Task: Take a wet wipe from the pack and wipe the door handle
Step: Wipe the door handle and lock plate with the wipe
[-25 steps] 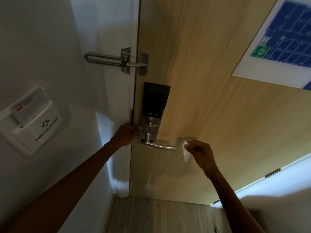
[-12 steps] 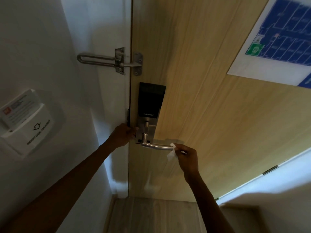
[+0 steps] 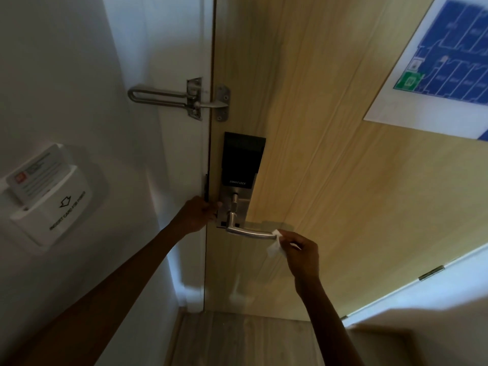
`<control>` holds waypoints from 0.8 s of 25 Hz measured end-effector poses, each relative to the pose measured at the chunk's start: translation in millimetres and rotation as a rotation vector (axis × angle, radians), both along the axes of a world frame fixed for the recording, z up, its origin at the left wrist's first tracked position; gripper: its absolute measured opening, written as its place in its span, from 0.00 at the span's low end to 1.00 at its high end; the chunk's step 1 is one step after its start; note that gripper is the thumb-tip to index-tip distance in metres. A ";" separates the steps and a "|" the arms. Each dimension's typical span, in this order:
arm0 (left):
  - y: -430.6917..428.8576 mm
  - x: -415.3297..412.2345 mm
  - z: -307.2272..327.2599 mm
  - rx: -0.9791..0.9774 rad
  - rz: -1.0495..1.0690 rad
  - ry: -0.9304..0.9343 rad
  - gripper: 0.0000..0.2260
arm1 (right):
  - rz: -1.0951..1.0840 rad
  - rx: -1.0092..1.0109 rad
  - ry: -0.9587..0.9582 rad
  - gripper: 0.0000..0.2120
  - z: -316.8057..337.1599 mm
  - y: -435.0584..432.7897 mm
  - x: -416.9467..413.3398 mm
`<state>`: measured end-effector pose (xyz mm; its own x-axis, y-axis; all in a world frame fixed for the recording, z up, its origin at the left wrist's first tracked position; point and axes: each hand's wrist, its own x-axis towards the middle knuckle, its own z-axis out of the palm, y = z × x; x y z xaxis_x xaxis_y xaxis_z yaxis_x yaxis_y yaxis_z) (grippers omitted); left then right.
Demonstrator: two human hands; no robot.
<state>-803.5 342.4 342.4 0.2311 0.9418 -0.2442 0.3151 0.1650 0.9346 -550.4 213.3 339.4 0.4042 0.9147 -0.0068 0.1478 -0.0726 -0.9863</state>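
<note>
A silver lever door handle sticks out to the right from a smart lock plate on a light wooden door. My right hand pinches a small crumpled white wet wipe and presses it against the free tip of the handle. My left hand grips the door's edge just left of the lock plate, level with the handle's base. The pack of wipes is not in view.
A metal swing-bar guard bridges door and frame above the lock. A white key-card holder with a card in it hangs on the left wall. An evacuation plan is fixed to the door at upper right. Wooden floor below.
My right hand with the wipe has moved left from just beyond the handle's end onto its tip. My left hand has stayed on the door's edge.
</note>
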 end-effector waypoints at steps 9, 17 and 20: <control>0.4 -2.1 0.2 -0.015 -0.037 -0.022 0.18 | -0.069 0.138 -0.439 0.09 9.0 4.4 -16.3; -8.1 -0.4 1.7 0.062 0.052 0.039 0.15 | 0.321 0.210 -1.033 0.09 24.3 12.9 -47.0; -10.1 -3.0 1.7 0.109 0.063 0.129 0.16 | 0.295 0.223 -1.068 0.08 19.9 -1.4 -17.6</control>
<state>-806.5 332.3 344.1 0.1443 0.9760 -0.1633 0.4261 0.0877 0.9004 -567.9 211.9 359.2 -0.1268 0.9127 0.3885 0.9052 0.2666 -0.3309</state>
